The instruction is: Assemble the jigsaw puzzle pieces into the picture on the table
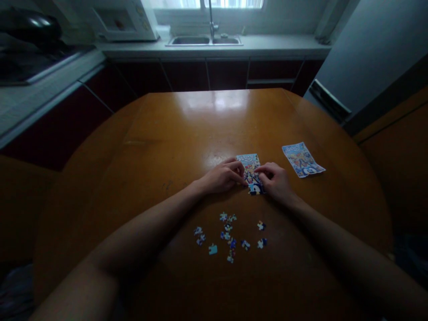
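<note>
A partly joined jigsaw puzzle (249, 158) lies on the table, its pale blue top edge and dark blue lower part showing between my hands. My left hand (226, 175) is closed, with bent fingers touching the puzzle's left edge. From the right, my right hand (274, 180) reaches over the puzzle with thumb and fingertips drawn together on its right side. Any piece under those fingertips is too small to make out. Nearer to me lie several loose puzzle pieces (227, 236), among them a light blue piece (213, 249) and a separate piece (261, 225) farther right.
A creased picture sheet (302, 159) with a similar design lies right of my hands on the wooden table (160, 133). Beyond the table's rounded edge are a counter with a sink (190, 41), a microwave (123, 20), a stove (40, 62) and a tall grey appliance (374, 58).
</note>
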The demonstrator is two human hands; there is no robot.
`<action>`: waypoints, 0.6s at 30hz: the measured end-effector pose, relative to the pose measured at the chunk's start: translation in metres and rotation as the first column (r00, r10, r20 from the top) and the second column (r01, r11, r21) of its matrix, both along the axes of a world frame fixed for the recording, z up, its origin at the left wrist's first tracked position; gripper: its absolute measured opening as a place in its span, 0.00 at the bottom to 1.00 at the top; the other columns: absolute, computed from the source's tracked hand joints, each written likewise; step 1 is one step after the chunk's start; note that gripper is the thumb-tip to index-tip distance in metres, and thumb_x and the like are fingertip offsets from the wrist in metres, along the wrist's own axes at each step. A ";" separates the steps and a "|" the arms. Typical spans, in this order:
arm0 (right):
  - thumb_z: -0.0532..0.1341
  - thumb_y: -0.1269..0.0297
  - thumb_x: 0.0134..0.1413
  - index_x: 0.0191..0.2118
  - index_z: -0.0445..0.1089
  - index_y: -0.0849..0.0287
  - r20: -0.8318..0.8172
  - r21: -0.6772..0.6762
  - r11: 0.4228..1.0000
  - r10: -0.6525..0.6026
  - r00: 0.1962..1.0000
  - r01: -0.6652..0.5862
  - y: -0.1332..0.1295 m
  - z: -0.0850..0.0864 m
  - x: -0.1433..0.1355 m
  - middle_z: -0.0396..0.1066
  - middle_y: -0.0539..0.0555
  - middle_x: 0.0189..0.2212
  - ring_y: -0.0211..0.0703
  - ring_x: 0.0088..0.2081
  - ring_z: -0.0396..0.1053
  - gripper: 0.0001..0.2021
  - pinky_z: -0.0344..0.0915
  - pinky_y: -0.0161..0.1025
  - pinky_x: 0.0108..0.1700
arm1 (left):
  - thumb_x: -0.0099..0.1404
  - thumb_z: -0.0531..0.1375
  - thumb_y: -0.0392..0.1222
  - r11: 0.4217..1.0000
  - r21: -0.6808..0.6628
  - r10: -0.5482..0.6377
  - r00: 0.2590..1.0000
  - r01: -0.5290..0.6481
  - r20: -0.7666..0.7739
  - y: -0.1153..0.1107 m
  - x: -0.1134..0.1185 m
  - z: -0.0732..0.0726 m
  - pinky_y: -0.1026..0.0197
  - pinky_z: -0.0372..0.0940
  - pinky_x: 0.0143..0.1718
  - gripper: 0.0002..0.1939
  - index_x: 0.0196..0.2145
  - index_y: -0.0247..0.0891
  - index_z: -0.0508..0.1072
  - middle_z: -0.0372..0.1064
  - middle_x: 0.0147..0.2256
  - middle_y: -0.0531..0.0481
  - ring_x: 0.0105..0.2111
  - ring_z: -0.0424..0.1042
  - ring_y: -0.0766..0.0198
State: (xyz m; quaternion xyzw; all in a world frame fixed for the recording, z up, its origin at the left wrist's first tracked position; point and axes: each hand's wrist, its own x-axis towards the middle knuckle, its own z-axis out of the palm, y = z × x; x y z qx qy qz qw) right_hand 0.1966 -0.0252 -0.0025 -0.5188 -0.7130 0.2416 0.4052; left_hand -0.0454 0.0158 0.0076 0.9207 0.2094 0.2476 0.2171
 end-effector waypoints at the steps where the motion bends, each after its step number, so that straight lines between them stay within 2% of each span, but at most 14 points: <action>1: 0.60 0.71 0.55 0.34 0.79 0.57 0.000 -0.001 1.000 -0.001 1.000 0.001 0.000 0.000 0.000 0.75 0.54 0.31 0.47 0.36 0.69 0.09 0.64 0.45 0.40 | 0.69 0.62 0.32 1.000 -0.005 0.028 1.000 -0.028 0.007 0.000 0.000 -0.001 0.56 0.67 0.46 0.15 0.40 0.51 0.85 0.74 0.39 0.48 0.42 0.68 0.60; 5: 0.61 0.70 0.55 0.34 0.79 0.57 0.001 -0.005 1.000 -0.007 1.000 0.007 0.000 -0.002 0.000 0.75 0.54 0.31 0.47 0.35 0.69 0.08 0.64 0.45 0.40 | 0.69 0.62 0.34 0.996 -0.034 0.086 0.996 -0.085 0.017 0.001 0.000 -0.004 0.56 0.67 0.45 0.13 0.38 0.49 0.85 0.74 0.39 0.47 0.41 0.68 0.60; 11: 0.61 0.71 0.55 0.34 0.79 0.57 -0.003 0.003 1.000 -0.013 1.000 0.013 0.000 -0.002 0.001 0.76 0.54 0.32 0.47 0.36 0.70 0.08 0.64 0.45 0.40 | 0.68 0.62 0.32 0.999 -0.038 -0.011 1.000 0.011 0.006 0.000 -0.001 0.000 0.55 0.67 0.48 0.15 0.41 0.52 0.85 0.76 0.41 0.48 0.44 0.68 0.59; 16: 0.61 0.71 0.55 0.34 0.79 0.56 -0.004 0.001 1.000 -0.026 1.000 0.026 0.000 -0.003 0.001 0.76 0.54 0.32 0.48 0.37 0.71 0.08 0.65 0.45 0.41 | 0.68 0.62 0.32 0.994 -0.047 0.096 0.995 -0.095 0.031 0.000 0.000 -0.004 0.56 0.67 0.46 0.14 0.38 0.49 0.85 0.75 0.39 0.48 0.41 0.68 0.61; 18: 0.61 0.71 0.55 0.34 0.79 0.56 -0.010 0.000 1.000 -0.030 0.999 0.030 0.000 -0.004 0.001 0.77 0.54 0.32 0.48 0.37 0.71 0.08 0.65 0.45 0.41 | 0.68 0.62 0.32 0.995 -0.046 0.089 0.995 -0.088 0.033 0.000 0.000 -0.005 0.57 0.67 0.45 0.13 0.38 0.49 0.85 0.75 0.40 0.48 0.41 0.67 0.61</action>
